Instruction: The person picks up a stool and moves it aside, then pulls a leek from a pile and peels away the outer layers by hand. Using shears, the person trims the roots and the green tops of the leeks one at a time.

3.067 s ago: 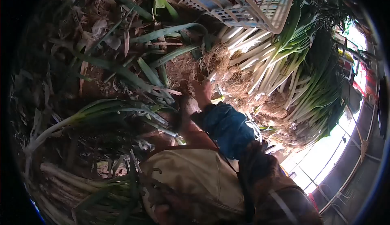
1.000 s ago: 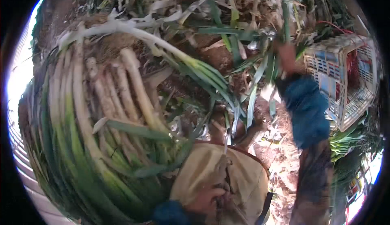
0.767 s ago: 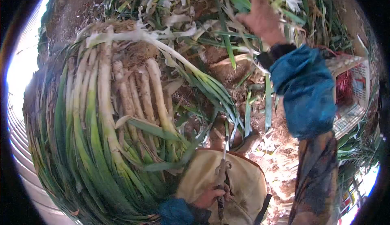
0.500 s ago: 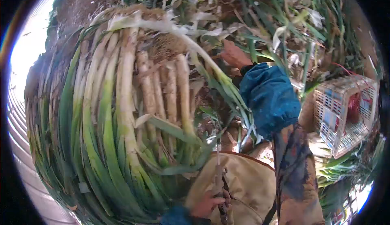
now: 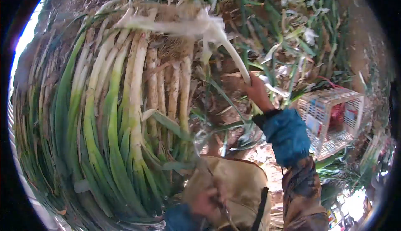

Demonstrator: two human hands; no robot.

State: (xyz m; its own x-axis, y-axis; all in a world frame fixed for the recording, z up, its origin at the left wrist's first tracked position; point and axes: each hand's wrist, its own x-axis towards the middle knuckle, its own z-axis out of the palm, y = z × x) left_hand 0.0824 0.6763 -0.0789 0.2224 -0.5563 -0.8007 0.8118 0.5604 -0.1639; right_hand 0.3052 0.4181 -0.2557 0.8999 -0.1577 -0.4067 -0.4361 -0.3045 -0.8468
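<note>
My right hand (image 5: 258, 92), in a blue cuff, is closed around a long white leek (image 5: 234, 58). Its blurred root end lies towards the upper middle, over the tops of other leeks. Low in the view, my left hand (image 5: 207, 201) is smeared by motion, with its fingers closed on a thin, dark tool (image 5: 227, 214) whose far end is blurred. Beneath it spreads a tan cloth (image 5: 246, 181) over my lap. Left of both hands lie many leeks (image 5: 138, 93) side by side, roots away from me and green leaves towards me.
A white plastic basket (image 5: 330, 120) with something red inside stands at the right. Loose leaves and peelings (image 5: 288, 35) cover the ground at the upper right. More green leaves (image 5: 342, 170) lie below the basket.
My right hand has come down and to the right and now holds the leek. The leek's root end has shifted right. My left hand has moved slightly left and blurred.
</note>
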